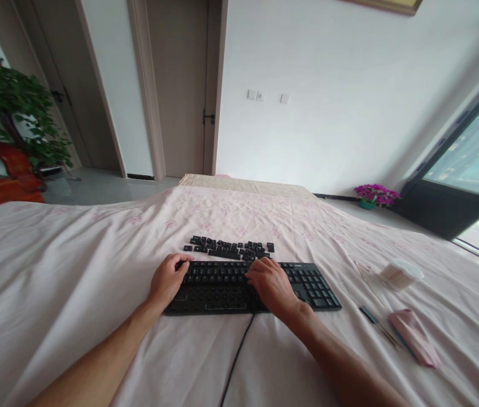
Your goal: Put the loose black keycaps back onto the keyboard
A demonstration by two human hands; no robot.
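Note:
A black keyboard lies across the bed cover, its cord running toward me. Keycaps are off its lower left rows, while the upper rows and number pad have theirs. At the left end, my left hand grips the keyboard's edge, with thumb and forefinger near its top corner. My right hand is over the keyboard's middle with fingers bent together at the keys; whatever is between its fingertips is hidden. Just behind the keyboard, several loose black keycaps lie in a heap, a long space bar among them.
To the right lie a clear tub of cotton swabs, a few loose swabs, a thin tool with a dark end and a folded pink cloth. The bed cover is wrinkled. Purple flowers stand beyond.

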